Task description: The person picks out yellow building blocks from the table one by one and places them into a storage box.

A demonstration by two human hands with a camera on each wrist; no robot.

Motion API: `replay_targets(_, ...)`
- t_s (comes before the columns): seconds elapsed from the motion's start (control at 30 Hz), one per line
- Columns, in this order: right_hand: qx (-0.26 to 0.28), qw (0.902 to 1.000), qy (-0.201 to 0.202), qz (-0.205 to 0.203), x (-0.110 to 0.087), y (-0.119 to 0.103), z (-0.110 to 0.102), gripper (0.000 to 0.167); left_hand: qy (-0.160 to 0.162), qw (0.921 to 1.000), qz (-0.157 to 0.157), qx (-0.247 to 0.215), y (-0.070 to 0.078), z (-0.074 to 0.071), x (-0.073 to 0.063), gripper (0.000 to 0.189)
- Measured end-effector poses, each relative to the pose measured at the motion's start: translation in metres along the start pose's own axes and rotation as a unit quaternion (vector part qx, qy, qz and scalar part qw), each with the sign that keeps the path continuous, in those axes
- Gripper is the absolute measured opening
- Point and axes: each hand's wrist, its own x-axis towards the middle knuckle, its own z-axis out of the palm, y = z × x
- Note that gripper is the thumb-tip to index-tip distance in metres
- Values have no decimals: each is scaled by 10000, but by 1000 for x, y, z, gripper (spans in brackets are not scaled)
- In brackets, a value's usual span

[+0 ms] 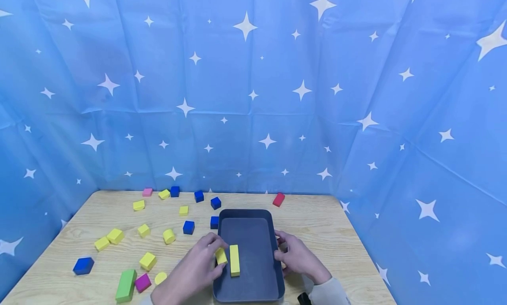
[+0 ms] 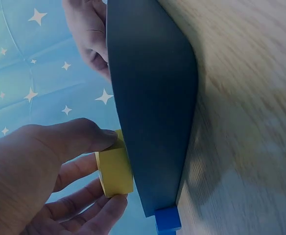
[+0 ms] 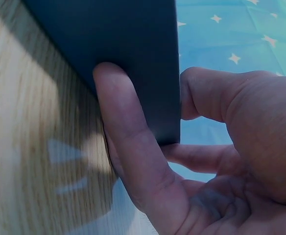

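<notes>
A dark grey rectangular tray [image 1: 253, 292] stands on the table in front of me. My left hand [image 1: 198, 265] pinches a yellow block [image 1: 221, 256] between thumb and fingers at the tray's left rim; in the left wrist view this yellow block [image 2: 116, 171] overlaps the rim. One long yellow block [image 1: 234, 261] lies inside the tray on its left side. My right hand [image 1: 298, 257] grips the tray's right wall, thumb at the rim and fingers against the outside, as the tray wall [image 3: 153, 44] shows in the right wrist view.
Several yellow blocks [image 1: 148, 261] and blue blocks [image 1: 188, 227] lie scattered left of the tray. A green block [image 1: 126, 286] and a purple block [image 1: 143, 283] sit near the front left. One red block [image 1: 279, 199] lies behind the tray. A starry blue curtain [image 1: 253, 76] surrounds the table.
</notes>
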Motion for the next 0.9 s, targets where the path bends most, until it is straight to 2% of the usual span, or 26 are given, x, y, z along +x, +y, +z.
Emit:
replay_targets(0.17,-6,10000,2,-16,0,0,0,76,-239,9997,89,65,1,-1,0,32)
replay_targets(0.37,2,10000,7,-45,0,0,0,76,-373,9985,334,209,1,0,-1,33)
replay_targets(0.7,-28,10000,21,-64,-1,-1,0,77,-487,9975,450,250,1,2,-4,35)
replay_targets(0.9,-41,10000,42,-37,0,0,0,77,-441,9976,474,263,1,2,-3,38)
